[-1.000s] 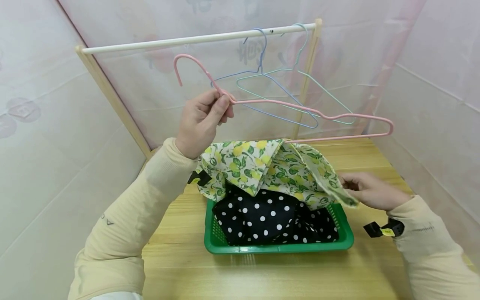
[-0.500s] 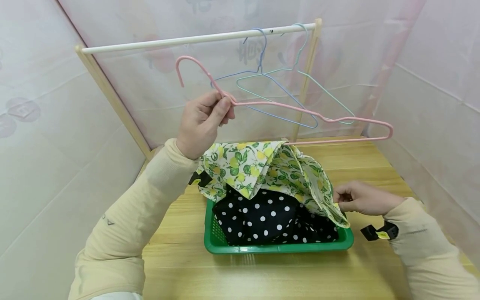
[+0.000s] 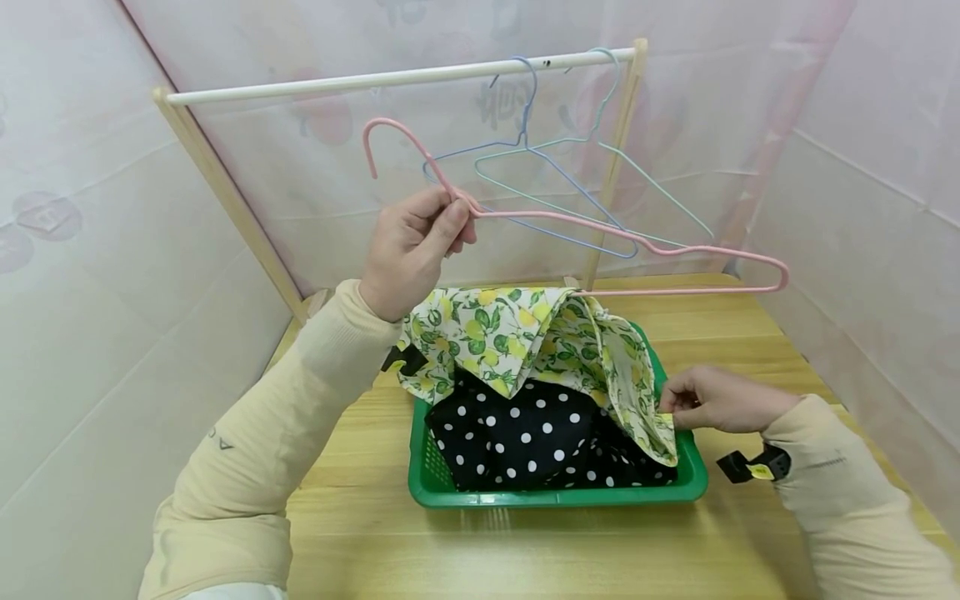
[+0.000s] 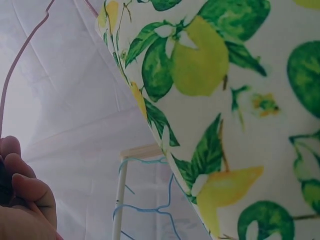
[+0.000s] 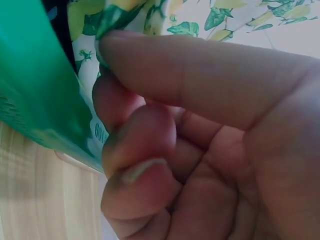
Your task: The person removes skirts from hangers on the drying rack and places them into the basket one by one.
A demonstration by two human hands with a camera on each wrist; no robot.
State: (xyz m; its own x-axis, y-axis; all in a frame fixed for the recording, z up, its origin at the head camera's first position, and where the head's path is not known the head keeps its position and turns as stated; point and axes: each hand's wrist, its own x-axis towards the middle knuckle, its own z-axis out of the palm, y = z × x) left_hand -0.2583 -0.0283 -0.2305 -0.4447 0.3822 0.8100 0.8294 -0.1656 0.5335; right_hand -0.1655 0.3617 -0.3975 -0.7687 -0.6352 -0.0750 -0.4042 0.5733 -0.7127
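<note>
My left hand (image 3: 412,246) pinches a pink clothes hanger (image 3: 558,217) at the base of its hook, held up in the air. A lemon-print cloth (image 3: 487,325) drapes over the hanger's lower bar and hangs down over a green basket (image 3: 555,498). Thumb and fingers of my right hand (image 3: 720,398) pinch the cloth's right edge beside the basket's right side; the right wrist view shows this grip on the lemon-print cloth (image 5: 185,22). Black polka-dot fabric (image 3: 525,433) lies in the basket, partly covered by the lemon cloth. The left wrist view is mostly filled by the lemon-print cloth (image 4: 220,100).
Behind stands a rack with a white rod (image 3: 360,82) and wooden posts. From its right end hang a blue hanger (image 3: 555,171) and a mint green hanger (image 3: 660,187). The wooden table (image 3: 480,558) is enclosed by pale fabric walls (image 3: 97,333).
The right hand has moved down and left, drawing the cloth's right edge in toward the basket. The left hand and pink hanger have shifted slightly down and right.
</note>
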